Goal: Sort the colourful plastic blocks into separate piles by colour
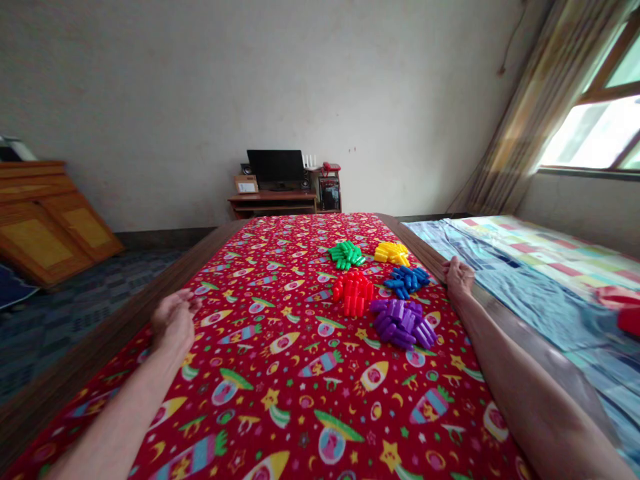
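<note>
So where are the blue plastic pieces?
In the head camera's view, the blue plastic pieces lie on the red rocket-print cloth right of centre, just below the yellow pieces, above the purple pieces, and close to the person's right hand.

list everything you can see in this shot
green plastic pieces: one pile, green, far on cloth
yellow plastic pieces: one pile, yellow, right of green
blue plastic pieces: one pile, blue, below yellow
red plastic pieces: one pile, red, mid-cloth
purple plastic pieces: one pile, purple, nearest
printed cloth: one, red, covering table
table: one, brown, under cloth
monitor: one, black, on far desk
desk: one, brown, by far wall
telephone: one, red, beside monitor
quilt: one, multicoloured, on right
curtain: one, beige, right wall
window: one, bright, right wall
left hand: one, empty, on cloth
right hand: one, empty, at table edge near blue pieces
</note>
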`<state>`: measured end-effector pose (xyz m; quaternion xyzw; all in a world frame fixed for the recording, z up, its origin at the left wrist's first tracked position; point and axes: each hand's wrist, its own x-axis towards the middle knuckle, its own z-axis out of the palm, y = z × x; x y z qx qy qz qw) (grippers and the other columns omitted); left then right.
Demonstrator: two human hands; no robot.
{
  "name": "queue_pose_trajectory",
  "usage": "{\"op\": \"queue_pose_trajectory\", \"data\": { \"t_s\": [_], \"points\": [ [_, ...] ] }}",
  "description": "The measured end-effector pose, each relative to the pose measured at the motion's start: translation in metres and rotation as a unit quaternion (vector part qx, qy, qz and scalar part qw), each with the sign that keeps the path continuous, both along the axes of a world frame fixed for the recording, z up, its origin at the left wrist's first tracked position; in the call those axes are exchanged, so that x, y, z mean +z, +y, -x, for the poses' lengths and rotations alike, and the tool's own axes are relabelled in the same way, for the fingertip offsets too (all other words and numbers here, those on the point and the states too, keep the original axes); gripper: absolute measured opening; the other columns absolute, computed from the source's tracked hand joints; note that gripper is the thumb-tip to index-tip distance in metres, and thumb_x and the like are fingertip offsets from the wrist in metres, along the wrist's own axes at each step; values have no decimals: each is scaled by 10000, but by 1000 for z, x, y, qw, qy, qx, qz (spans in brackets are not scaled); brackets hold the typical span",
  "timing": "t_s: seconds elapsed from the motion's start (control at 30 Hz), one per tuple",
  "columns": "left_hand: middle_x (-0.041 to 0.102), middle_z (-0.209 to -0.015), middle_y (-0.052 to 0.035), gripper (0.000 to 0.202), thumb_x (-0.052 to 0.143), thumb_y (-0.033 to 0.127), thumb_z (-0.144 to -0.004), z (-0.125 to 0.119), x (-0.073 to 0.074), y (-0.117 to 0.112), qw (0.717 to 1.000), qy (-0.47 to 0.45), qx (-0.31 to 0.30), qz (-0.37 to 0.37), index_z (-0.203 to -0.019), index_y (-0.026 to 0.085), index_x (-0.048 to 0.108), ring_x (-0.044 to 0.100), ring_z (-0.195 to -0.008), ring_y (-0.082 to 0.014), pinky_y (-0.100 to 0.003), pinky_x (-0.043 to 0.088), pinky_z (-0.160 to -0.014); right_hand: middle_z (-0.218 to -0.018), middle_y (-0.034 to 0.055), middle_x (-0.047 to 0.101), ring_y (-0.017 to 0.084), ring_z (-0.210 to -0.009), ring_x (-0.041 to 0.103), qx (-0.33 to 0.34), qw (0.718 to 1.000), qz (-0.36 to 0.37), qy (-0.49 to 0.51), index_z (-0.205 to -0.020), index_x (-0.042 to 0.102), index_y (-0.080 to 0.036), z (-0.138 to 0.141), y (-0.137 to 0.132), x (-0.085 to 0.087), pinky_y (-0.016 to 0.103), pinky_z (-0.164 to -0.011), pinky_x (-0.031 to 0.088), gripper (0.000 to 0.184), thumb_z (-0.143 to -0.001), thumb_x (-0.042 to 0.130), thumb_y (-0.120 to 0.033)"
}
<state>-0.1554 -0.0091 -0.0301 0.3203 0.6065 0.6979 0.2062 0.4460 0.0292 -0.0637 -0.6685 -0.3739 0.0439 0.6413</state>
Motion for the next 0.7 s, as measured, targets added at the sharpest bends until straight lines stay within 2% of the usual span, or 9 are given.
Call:
{"op": "queue_pose_trajectory", "data": {
  "t_s": [0.17, 0.37, 0.7],
  "points": [
    [516, -651, 63, 197, 475, -12, -614, 1, 1, 1, 999, -30, 13, -3, -739, 139, 469, 490, -543, -62, -203, 449, -564, -542, 13, 572, 121, -467, 452, -17, 999, -13, 32, -657, 626, -159, 1, -1, -1, 269, -481, 338, 633, -828, 368, -711],
    [526, -665, 66, 219, 486, -58, -601, -2, 5, -2, 998, -67, 16, 6, -716, 129, 480, 506, -572, -56, -189, 451, -598, -547, 22, 596, 128, -480, 487, -17, 999, -20, 35, -666, 634, -162, 4, -3, -1, 260, -486, 355, 638, -831, 369, -718],
    [520, -670, 67, 225, 454, -76, -630, -11, 16, -7, 997, -71, 10, 24, -714, 132, 464, 488, -573, -62, -214, 436, -641, -550, 40, 611, 163, -548, 561, -15, 1000, 2, 6, -634, 628, -172, 13, -9, 13, 287, -587, 416, 659, -824, 341, -734]
  ]
}}
